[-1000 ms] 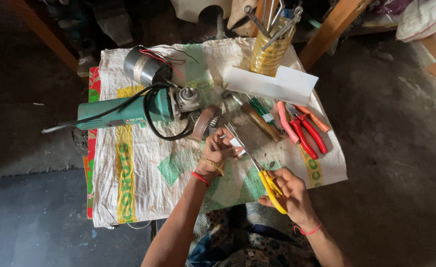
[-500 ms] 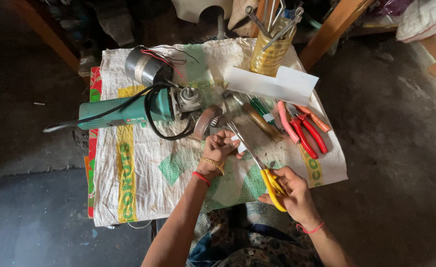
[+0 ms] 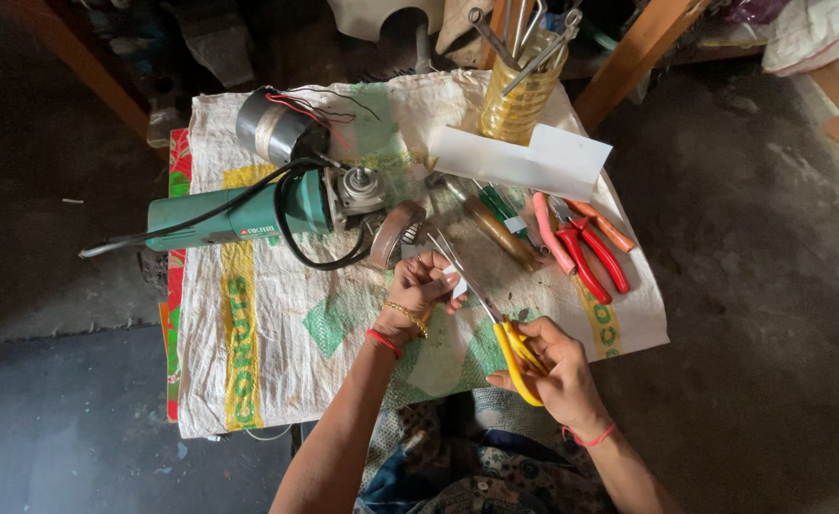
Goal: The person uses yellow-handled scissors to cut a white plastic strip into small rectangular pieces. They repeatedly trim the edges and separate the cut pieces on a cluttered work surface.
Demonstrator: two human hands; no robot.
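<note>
Scissors: one yellow-handled pair (image 3: 496, 328), blades parted
Right hand (image 3: 553, 366): fingers through handles
Left hand (image 3: 419, 290): pinching one small white piece (image 3: 457, 283)

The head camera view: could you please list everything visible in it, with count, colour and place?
angle grinder: one, green with a black cord, left on the table
motor: one, grey metal cylinder with loose wires, far left of the table
plastic jar: one, yellowish, holding metal tools, far edge
paper sheet: one, white, in front of the jar
pliers: red and orange handles, count unclear, right on the table
screwdriver: one, brown handle, centre
woven sack: one, white with green and yellow print, covering the table
scissors: one, yellow handles, in the right hand
small white piece: one, at the left fingertips
left hand: pinching the small white piece
right hand: gripping the scissors
</note>
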